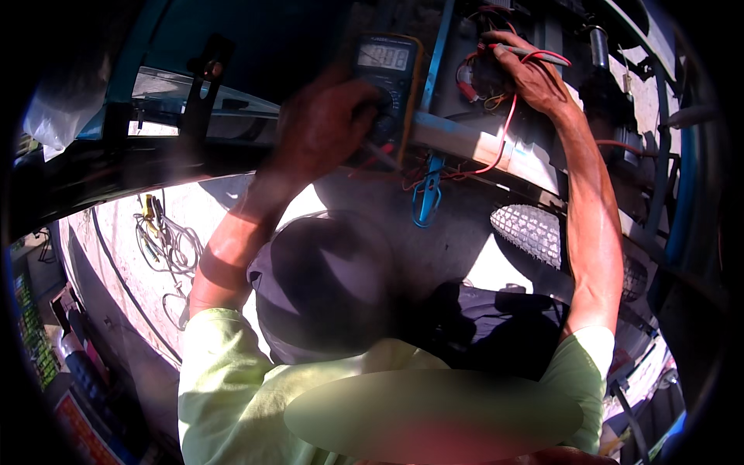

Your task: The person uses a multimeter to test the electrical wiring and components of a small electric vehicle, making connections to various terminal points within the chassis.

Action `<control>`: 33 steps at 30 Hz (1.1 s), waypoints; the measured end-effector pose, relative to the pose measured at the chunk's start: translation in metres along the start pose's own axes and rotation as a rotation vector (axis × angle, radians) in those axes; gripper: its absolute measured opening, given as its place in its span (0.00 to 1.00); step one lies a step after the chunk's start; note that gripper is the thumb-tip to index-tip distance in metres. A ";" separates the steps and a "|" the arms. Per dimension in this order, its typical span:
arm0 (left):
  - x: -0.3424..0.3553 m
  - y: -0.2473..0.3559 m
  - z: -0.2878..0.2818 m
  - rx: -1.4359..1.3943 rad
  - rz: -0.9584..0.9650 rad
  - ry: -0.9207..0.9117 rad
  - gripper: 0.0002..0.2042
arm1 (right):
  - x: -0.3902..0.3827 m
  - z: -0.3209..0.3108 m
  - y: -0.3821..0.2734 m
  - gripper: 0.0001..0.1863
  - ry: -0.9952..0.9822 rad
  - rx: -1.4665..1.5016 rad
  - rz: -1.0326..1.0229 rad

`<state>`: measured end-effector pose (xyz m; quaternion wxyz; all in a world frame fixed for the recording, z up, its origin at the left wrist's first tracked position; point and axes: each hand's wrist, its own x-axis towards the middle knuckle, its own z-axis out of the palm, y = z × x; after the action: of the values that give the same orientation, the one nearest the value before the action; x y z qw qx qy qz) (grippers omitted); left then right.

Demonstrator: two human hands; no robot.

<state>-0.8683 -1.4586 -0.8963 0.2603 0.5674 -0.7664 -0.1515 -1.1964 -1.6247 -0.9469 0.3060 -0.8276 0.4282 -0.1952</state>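
A digital multimeter with a dark face, a lit grey display and an orange-yellow edge stands against the blue frame. My left hand is closed at its left side, with curled fingers on the dial area; part of the grip is in shadow. My right hand pinches a test probe with a grey and red body. Its tip points into a bundle of thin wires and a red-and-white connector inside the frame. A red test lead hangs from there past the frame toward the multimeter.
Blue frame bars and a metal cylinder surround the wiring. A knobbly tyre is below the frame. Coiled cables with a yellow clamp lie on the pale ground at left. A clear plastic bag hangs upper left.
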 end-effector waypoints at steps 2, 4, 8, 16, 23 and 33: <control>0.002 0.000 0.000 -0.001 0.016 -0.013 0.10 | 0.000 0.000 0.004 0.27 0.009 -0.010 -0.012; 0.003 -0.001 0.001 -0.006 0.049 -0.015 0.09 | 0.000 0.001 0.004 0.28 0.007 -0.002 -0.009; 0.004 -0.004 0.002 -0.002 0.115 -0.019 0.09 | 0.001 -0.002 -0.001 0.28 -0.018 0.023 0.010; 0.008 -0.006 0.005 0.024 0.217 0.024 0.08 | 0.000 -0.001 -0.001 0.28 -0.013 0.025 0.035; 0.008 -0.003 0.002 0.032 0.160 -0.025 0.08 | 0.002 -0.001 0.001 0.28 -0.014 -0.002 0.002; 0.011 -0.002 0.006 0.046 0.222 0.038 0.10 | 0.001 -0.002 -0.005 0.24 -0.007 -0.086 -0.034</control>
<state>-0.8728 -1.4701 -0.8994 0.2769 0.4877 -0.8227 -0.0932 -1.1939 -1.6244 -0.9425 0.2683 -0.8477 0.4212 -0.1790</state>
